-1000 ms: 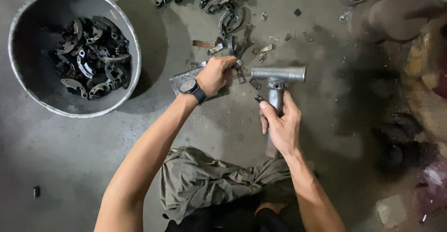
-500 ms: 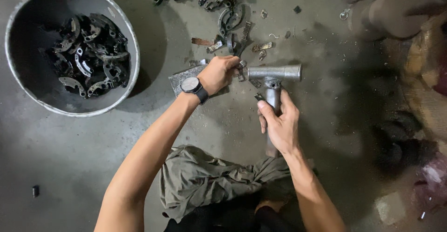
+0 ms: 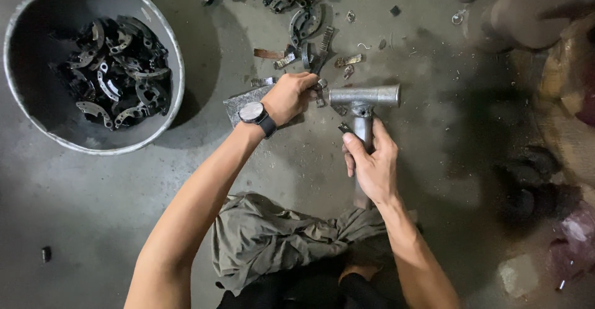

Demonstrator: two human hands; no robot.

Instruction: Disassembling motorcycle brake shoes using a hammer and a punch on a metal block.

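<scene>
Since the earlier frame the metal hammer [image 3: 364, 96] head came a little lower and closer to the left hand [image 3: 289, 97]. The right hand [image 3: 372, 163] is closed around the hammer handle. The left hand presses a small metal piece [image 3: 320, 93] on the floor [image 3: 434, 160], fingers closed on it. The bucket [image 3: 176, 86] holds dark parts.
</scene>
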